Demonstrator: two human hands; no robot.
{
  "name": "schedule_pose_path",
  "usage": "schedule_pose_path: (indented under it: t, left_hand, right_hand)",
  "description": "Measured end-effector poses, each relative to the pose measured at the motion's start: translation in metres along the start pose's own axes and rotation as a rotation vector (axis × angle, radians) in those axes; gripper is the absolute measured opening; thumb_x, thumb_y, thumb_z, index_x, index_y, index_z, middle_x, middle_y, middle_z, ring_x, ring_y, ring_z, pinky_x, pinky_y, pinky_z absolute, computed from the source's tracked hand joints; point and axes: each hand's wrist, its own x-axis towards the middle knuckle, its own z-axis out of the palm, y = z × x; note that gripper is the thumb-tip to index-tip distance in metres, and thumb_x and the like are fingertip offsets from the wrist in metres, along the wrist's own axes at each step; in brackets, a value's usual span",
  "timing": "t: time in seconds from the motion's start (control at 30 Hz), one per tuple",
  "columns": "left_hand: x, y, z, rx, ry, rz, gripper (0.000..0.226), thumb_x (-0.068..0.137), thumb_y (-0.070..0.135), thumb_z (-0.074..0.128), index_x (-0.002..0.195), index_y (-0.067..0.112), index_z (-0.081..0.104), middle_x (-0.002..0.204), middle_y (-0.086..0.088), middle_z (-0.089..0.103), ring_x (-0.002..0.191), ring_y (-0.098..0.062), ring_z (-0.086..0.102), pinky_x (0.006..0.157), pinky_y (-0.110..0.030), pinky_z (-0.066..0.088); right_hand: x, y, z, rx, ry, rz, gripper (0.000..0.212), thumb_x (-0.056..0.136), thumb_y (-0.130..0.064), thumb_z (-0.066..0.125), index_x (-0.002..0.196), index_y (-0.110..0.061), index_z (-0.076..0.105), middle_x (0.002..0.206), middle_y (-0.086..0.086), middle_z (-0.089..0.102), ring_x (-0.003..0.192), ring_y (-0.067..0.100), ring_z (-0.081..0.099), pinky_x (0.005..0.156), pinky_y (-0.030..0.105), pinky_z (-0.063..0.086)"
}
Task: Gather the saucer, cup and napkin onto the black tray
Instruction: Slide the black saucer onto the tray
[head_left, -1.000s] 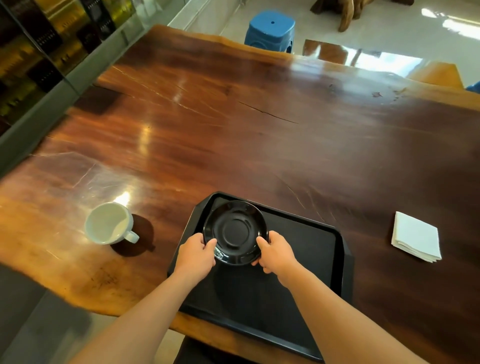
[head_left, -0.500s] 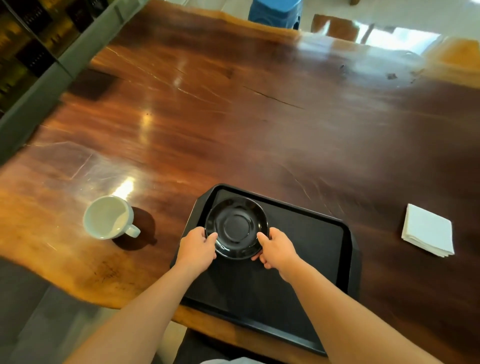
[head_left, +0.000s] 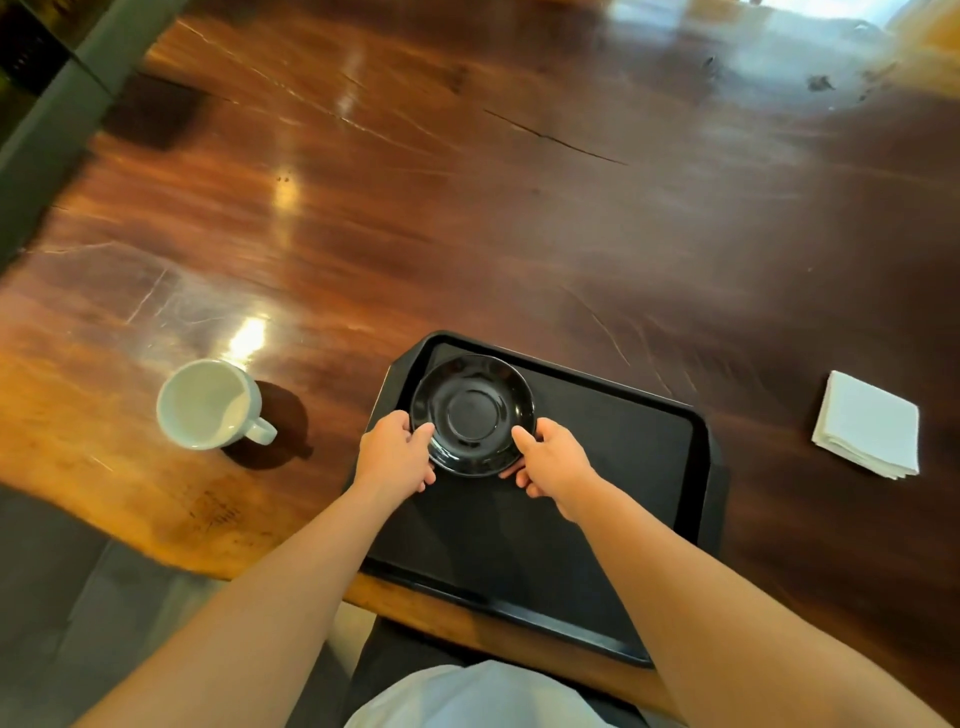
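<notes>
A glossy black saucer (head_left: 472, 413) sits in the far left corner of the black tray (head_left: 639, 457). My left hand (head_left: 397, 453) grips its left rim and my right hand (head_left: 550, 460) grips its right rim. A white cup (head_left: 208, 404) with its handle pointing right stands on the wooden table, left of the tray. A folded white napkin (head_left: 867, 423) lies on the table to the right of the tray.
The wooden table (head_left: 467, 208) stretches far ahead, with a crack in its surface at the back. Its near edge runs under the tray's front rim. A grey ledge (head_left: 52, 119) borders the table at the far left.
The view has tilted down and closer to the table. Both hands stay on the saucer, which remains in the same corner of the tray.
</notes>
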Motion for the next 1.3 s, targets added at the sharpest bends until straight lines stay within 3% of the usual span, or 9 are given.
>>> schedule_pose_path:
  t: [0.23, 0.33, 0.63, 0.73, 0.9, 1.1, 1.17, 1.23, 1.3]
  left_hand:
    - [0.012, 0.003, -0.001, -0.02, -0.005, -0.022, 0.027, 0.103, 0.026, 0.055, 0.084, 0.008, 0.049, 0.059, -0.01, 0.072, 0.04, -0.012, 0.065, 0.047, -0.021, 0.048]
    - [0.013, 0.005, 0.0, -0.014, -0.01, -0.018, 0.022, 0.103, 0.027, 0.055, 0.093, 0.008, 0.056, 0.06, -0.009, 0.073, 0.041, -0.012, 0.066, 0.05, -0.022, 0.05]
    - [0.01, 0.006, 0.004, 0.031, -0.003, -0.015, 0.029, 0.103, 0.029, 0.056, 0.096, 0.001, 0.058, 0.063, -0.013, 0.073, 0.048, -0.02, 0.07, 0.052, -0.027, 0.057]
    - [0.012, 0.004, 0.005, 0.027, -0.001, -0.024, 0.032, 0.103, 0.028, 0.057, 0.105, -0.004, 0.059, 0.063, -0.013, 0.072, 0.044, -0.016, 0.067, 0.051, -0.026, 0.057]
    - [0.012, 0.003, 0.004, 0.028, 0.0, -0.017, 0.03, 0.102, 0.028, 0.058, 0.081, 0.007, 0.052, 0.061, -0.013, 0.072, 0.039, -0.011, 0.065, 0.045, -0.02, 0.052]
    - [0.006, 0.007, -0.001, 0.004, -0.073, -0.063, 0.018, 0.103, 0.018, 0.054, 0.086, 0.019, 0.051, 0.085, -0.02, 0.078, 0.046, -0.009, 0.066, 0.04, -0.016, 0.049]
    - [0.002, 0.009, -0.003, -0.021, -0.091, -0.086, 0.013, 0.103, 0.015, 0.054, 0.113, 0.009, 0.06, 0.094, -0.022, 0.077, 0.054, -0.012, 0.068, 0.044, -0.019, 0.051]
    - [-0.001, 0.009, -0.002, -0.011, -0.109, -0.105, 0.043, 0.103, 0.014, 0.054, 0.143, 0.001, 0.047, 0.103, -0.022, 0.075, 0.058, -0.014, 0.069, 0.047, -0.02, 0.052]
    - [-0.006, 0.01, -0.003, -0.034, -0.137, -0.114, 0.046, 0.103, 0.012, 0.054, 0.146, -0.001, 0.044, 0.109, -0.02, 0.073, 0.06, -0.013, 0.07, 0.047, -0.021, 0.054]
  right_hand:
    - [0.008, -0.003, 0.001, -0.002, -0.007, 0.003, 0.017, 0.106, -0.028, 0.046, 0.097, -0.016, 0.054, 0.075, 0.008, 0.074, 0.049, 0.012, 0.054, 0.047, 0.025, 0.041]
    - [0.01, -0.002, 0.001, -0.015, -0.002, 0.01, 0.018, 0.106, -0.029, 0.046, 0.104, -0.015, 0.055, 0.078, 0.008, 0.075, 0.05, 0.012, 0.054, 0.047, 0.025, 0.042]
    - [0.013, 0.001, -0.001, -0.049, 0.017, 0.021, 0.019, 0.106, -0.029, 0.046, 0.107, -0.013, 0.055, 0.081, 0.01, 0.076, 0.053, 0.015, 0.055, 0.046, 0.026, 0.041]
    - [0.013, 0.002, 0.0, -0.066, 0.023, 0.031, 0.02, 0.106, -0.03, 0.045, 0.109, -0.012, 0.055, 0.085, 0.011, 0.077, 0.056, 0.017, 0.057, 0.047, 0.026, 0.043]
    - [0.01, 0.001, 0.001, -0.104, 0.033, 0.044, 0.022, 0.106, -0.029, 0.044, 0.114, -0.012, 0.056, 0.094, 0.01, 0.077, 0.059, 0.014, 0.062, 0.051, 0.027, 0.05]
    - [0.001, -0.004, 0.001, -0.133, 0.007, 0.063, 0.025, 0.105, -0.023, 0.045, 0.129, -0.014, 0.05, 0.102, 0.005, 0.069, 0.072, 0.014, 0.069, 0.055, 0.026, 0.055]
    - [-0.003, -0.006, 0.001, -0.117, 0.009, 0.071, 0.028, 0.105, -0.019, 0.045, 0.133, -0.014, 0.047, 0.098, 0.001, 0.064, 0.077, 0.014, 0.07, 0.056, 0.025, 0.056]
    - [-0.01, -0.009, 0.001, -0.11, -0.012, 0.082, 0.033, 0.105, -0.014, 0.044, 0.138, -0.014, 0.044, 0.106, 0.003, 0.064, 0.088, 0.018, 0.072, 0.058, 0.025, 0.057]
    - [-0.017, -0.013, 0.0, -0.103, -0.048, 0.109, 0.041, 0.106, -0.007, 0.039, 0.146, -0.013, 0.039, 0.13, 0.01, 0.062, 0.105, 0.025, 0.071, 0.06, 0.026, 0.057]
